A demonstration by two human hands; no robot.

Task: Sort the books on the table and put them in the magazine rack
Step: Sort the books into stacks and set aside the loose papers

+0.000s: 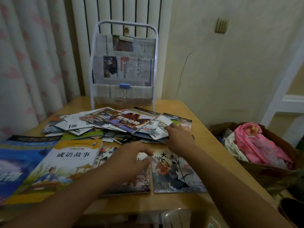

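- Our right hand (179,137) reaches into the near right edge of the loose pile of books (115,124) on the table (205,129); its fingertips rest on a thin booklet there, but whether they pinch it or only touch it we cannot tell.
- Our left hand (130,160) hovers with loosely spread fingers, grasping nothing, over an illustrated book (125,178) lying flat just below the pile.
- To do this step well, we judge it best to draw one booklet out by its free corner, steadying the pile with the other hand so the stack does not slide.
- Beside the left hand, toward the right, lies a painted-cover book (176,175), long axis pointing away from us, title at the far end.
- Beyond both hands stands the magazine rack (123,66), upright at the table's far edge, pockets facing us.
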